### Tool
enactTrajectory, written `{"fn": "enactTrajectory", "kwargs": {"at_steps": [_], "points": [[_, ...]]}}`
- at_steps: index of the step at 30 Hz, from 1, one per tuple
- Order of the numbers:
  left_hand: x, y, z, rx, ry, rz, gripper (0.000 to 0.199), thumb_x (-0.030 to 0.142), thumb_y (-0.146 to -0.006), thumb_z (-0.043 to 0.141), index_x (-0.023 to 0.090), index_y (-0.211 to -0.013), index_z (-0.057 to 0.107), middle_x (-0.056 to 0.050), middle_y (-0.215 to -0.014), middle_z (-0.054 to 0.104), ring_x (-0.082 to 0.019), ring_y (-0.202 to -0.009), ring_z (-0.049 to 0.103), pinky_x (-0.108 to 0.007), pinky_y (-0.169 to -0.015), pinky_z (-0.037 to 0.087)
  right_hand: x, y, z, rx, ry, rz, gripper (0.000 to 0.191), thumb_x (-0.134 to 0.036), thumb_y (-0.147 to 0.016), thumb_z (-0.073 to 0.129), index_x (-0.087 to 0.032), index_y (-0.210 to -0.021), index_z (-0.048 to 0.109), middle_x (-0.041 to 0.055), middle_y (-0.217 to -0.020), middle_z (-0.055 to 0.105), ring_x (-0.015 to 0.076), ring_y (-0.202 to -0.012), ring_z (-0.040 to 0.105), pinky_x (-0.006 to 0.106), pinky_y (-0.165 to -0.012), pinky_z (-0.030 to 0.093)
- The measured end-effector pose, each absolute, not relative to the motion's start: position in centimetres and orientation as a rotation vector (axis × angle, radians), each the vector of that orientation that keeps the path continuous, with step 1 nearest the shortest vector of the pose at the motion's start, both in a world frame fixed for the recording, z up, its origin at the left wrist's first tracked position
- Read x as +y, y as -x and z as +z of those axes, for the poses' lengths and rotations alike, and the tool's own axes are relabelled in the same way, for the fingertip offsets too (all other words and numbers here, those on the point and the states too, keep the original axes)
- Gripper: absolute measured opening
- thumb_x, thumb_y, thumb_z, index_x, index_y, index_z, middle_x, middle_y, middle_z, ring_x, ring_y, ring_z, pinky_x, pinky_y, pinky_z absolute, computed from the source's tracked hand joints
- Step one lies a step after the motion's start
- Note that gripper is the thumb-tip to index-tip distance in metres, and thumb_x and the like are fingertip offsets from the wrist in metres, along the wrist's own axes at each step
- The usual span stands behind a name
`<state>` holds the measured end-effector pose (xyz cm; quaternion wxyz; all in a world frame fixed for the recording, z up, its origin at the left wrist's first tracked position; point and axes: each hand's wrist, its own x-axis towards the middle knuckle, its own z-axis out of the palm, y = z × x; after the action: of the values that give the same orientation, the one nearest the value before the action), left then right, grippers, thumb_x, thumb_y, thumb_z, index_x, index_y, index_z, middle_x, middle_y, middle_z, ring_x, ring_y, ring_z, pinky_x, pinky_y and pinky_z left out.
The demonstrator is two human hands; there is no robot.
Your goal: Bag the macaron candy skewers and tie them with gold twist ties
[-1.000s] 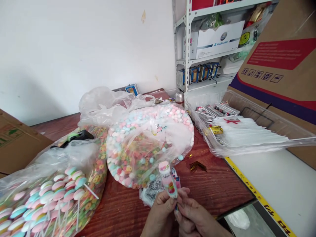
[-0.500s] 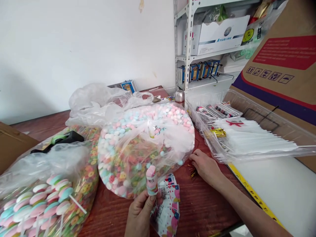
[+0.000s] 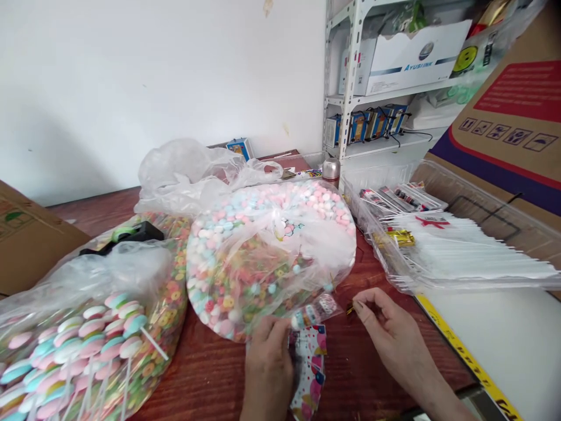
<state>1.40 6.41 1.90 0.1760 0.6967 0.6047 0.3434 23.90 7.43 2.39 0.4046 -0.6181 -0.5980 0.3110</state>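
Note:
My left hand grips the end of a small clear packet of pastel candies, which points right, its open-looking film end toward my right hand. Fanned printed bags with coloured dots lie just right of and below my left hand. My right hand pinches gold twist ties between thumb and forefinger, a short way right of the packet. Behind both hands lies a large bag of pastel marshmallow candies.
Candy lollipops in plastic fill the left, with a black tape dispenser behind. On the right, a clear tray holds white sticks and gold ties. A yellow ruler edges a white surface. A metal-topped bottle stands behind.
The candy packet has tipped from upright to pointing right as my left hand turned. My right hand has lifted from the table with gold ties in its fingertips. The camera view has shifted left.

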Motion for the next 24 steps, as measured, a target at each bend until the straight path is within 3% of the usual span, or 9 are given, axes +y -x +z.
{"fn": "enactTrajectory", "kwargs": {"at_steps": [6,10,13,17,20,24], "points": [[6.2,-3.9,1.8,1.725,-2.179,1.116,0.024,0.013,-0.088,0.051,0.022,-0.101,0.069,-0.006,-0.078,0.066,-0.02,-0.072,0.063,-0.028,-0.068,0.048,4.6,-18.8,0.8,-1.199,1.318,1.209,0.026,-0.044,-0.092,0.052,-0.022,-0.08,0.057,-0.0012,-0.072,0.056,0.0158,-0.066,0.053,0.025,-0.062,0.044],[6.0,-4.2,2.2,1.686,-2.156,1.24,0.024,0.011,-0.088,0.053,0.019,-0.107,0.065,-0.008,-0.089,0.071,-0.02,-0.081,0.067,-0.027,-0.074,0.049,4.3,-17.5,0.2,-1.117,1.295,1.281,0.025,-0.045,-0.09,0.054,-0.022,-0.081,0.056,-0.0021,-0.071,0.056,0.0156,-0.066,0.052,0.025,-0.062,0.044],[5.8,-4.0,2.6,1.634,-2.085,1.254,0.026,0.014,-0.089,0.052,0.019,-0.109,0.068,-0.008,-0.085,0.07,-0.019,-0.079,0.066,-0.028,-0.073,0.049,4.2,-17.3,0.3,-1.085,1.285,1.279,0.025,-0.045,-0.09,0.054,-0.021,-0.081,0.056,-0.0024,-0.07,0.056,0.0153,-0.064,0.052,0.025,-0.061,0.043],[5.6,-4.6,3.0,1.551,-1.574,1.277,0.017,0.022,-0.088,0.056,0.02,-0.091,0.072,-0.006,-0.08,0.067,-0.019,-0.075,0.061,-0.028,-0.069,0.047,4.4,-17.0,0.0,-1.076,1.288,1.287,0.027,-0.046,-0.092,0.052,-0.021,-0.083,0.056,-0.0023,-0.07,0.056,0.0152,-0.062,0.051,0.026,-0.059,0.043],[5.8,-5.5,3.1,1.297,-0.904,1.217,0.014,0.03,-0.083,0.065,0.017,-0.085,0.071,0.0,-0.065,0.058,-0.011,-0.056,0.047,-0.022,-0.054,0.037,5.0,-16.9,-0.4,-1.107,1.263,1.292,0.028,-0.047,-0.093,0.05,-0.021,-0.083,0.055,-0.0019,-0.07,0.057,0.0159,-0.062,0.053,0.026,-0.057,0.043],[6.2,-6.3,2.8,1.021,-0.432,1.215,0.023,0.031,-0.072,0.077,0.012,-0.08,0.07,0.004,-0.058,0.047,-0.005,-0.049,0.031,-0.017,-0.048,0.026,5.7,-17.2,-0.3,-1.173,1.201,1.291,0.021,-0.042,-0.093,0.052,-0.022,-0.089,0.056,0.0001,-0.081,0.061,0.0178,-0.074,0.058,0.028,-0.071,0.047]]}}
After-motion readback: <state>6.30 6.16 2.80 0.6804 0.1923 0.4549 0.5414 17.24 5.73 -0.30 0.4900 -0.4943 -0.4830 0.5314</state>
